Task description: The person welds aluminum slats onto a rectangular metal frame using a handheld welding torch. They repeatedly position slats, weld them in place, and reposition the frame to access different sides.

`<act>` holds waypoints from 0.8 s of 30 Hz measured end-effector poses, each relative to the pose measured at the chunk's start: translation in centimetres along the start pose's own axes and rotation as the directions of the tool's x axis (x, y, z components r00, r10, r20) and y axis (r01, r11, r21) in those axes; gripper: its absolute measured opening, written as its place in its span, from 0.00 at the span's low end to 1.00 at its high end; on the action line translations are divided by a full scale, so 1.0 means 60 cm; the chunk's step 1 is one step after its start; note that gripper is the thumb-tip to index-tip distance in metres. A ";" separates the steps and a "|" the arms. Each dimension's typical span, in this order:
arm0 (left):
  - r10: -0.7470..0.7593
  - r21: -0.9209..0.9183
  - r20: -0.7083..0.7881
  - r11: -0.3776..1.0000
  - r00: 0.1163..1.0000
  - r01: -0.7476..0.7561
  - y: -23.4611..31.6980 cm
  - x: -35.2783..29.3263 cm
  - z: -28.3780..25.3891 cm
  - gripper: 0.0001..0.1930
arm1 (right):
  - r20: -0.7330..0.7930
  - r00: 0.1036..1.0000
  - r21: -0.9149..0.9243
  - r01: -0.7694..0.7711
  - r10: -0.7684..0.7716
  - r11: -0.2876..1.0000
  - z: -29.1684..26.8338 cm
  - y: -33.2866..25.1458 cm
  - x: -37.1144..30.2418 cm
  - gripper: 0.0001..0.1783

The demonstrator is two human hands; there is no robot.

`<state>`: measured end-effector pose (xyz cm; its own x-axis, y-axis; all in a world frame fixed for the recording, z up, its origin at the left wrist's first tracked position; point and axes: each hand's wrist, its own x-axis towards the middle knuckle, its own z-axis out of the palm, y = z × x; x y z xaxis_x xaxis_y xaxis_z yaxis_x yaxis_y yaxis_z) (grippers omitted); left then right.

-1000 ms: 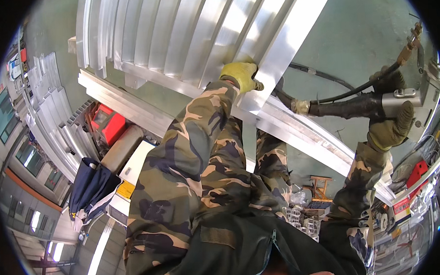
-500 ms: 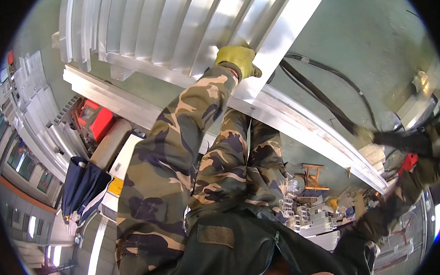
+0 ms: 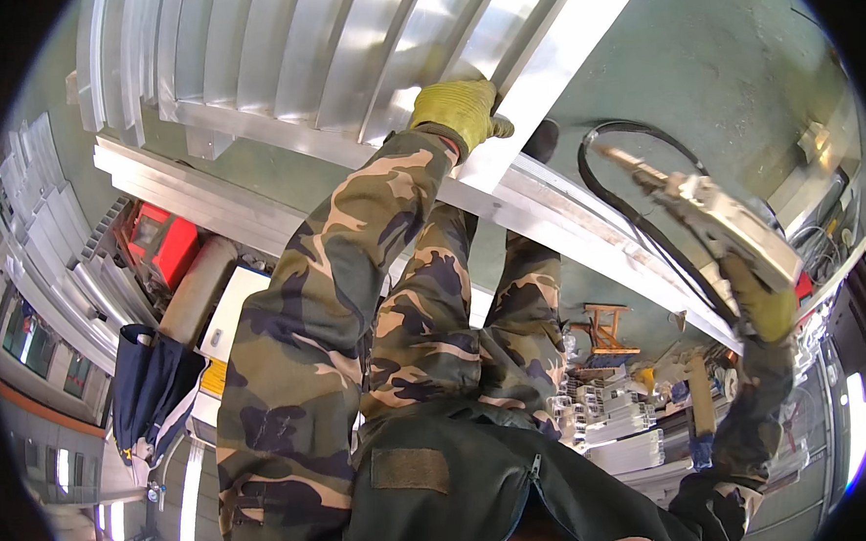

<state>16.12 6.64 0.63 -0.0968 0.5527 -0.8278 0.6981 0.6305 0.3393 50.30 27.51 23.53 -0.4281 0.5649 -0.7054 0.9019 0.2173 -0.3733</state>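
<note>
Left gloved hand [image 3: 456, 113] rests on one slatted metal panel [image 3: 280, 58] at upper centre, its grip I cannot tell, right gloved hand [image 3: 763, 304] grips one blurred tool [image 3: 734, 223] at right, one red box [image 3: 164, 245] at left

Greenish floor [image 3: 707, 70], bright strip light [image 3: 188, 518], windows [image 3: 27, 336]

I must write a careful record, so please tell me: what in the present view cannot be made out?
In the head view:
- Left hand: most fingers are hidden beneath its back.
- Slatted metal frame: far end cut off by the upper edge.
- Hand tool: tip blurred, apparently by motion.
- Right hand: some fingers hidden behind the hand tool.
- Pale pieces at lower right: too small and crowded to count.
</note>
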 end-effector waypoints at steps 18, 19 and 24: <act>-0.121 0.043 -0.107 0.991 0.987 0.126 -0.095 -0.002 0.015 0.31 | 0.485 0.862 0.368 -0.050 -0.146 0.928 0.269 -0.055 0.180 0.27; -0.138 0.033 -0.107 0.989 0.985 0.143 -0.103 -0.002 0.018 0.31 | 0.497 0.856 0.344 -0.040 -0.145 0.938 0.280 -0.063 0.188 0.28; -0.141 0.057 -0.111 0.987 0.984 0.148 -0.107 -0.003 0.014 0.31 | 0.404 0.905 0.271 0.022 -0.135 0.962 0.330 -0.086 0.210 0.27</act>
<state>12.24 2.07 -1.77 -0.2724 0.5155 -0.8124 0.7155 0.6731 0.1871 39.12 17.74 4.63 -0.5320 0.1604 -0.8314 0.8428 0.0054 -0.5383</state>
